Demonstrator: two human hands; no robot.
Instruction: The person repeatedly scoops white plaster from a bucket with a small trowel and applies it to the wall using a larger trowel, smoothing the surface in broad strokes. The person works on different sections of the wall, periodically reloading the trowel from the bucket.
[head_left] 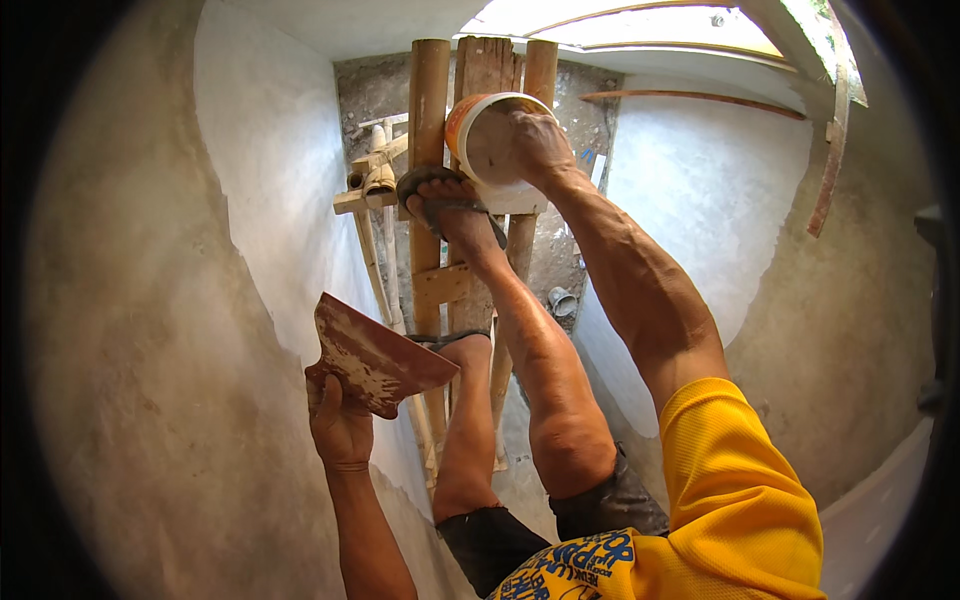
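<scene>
My left hand (pixel 340 425) grips a flat reddish board (pixel 375 355) smeared with pale plaster, held beside the left wall. My right hand (pixel 535 145) is at a white-and-orange bucket (pixel 490 135), reaching inside over greyish material; its fingertips are hidden, and what they hold cannot be made out. The bucket sits high on the bamboo-and-plank platform (pixel 428 110), just beyond my sandalled right foot (pixel 450 210). My other foot is lower on the same platform.
Patchy plastered walls (pixel 250 200) close in on both sides. A bamboo frame (pixel 380 170) stands left of the platform. Far below lie a grey dirt floor (pixel 590 120) and a short grey pipe (pixel 562 300). A wooden strip (pixel 835 150) hangs at the upper right, near a bright opening.
</scene>
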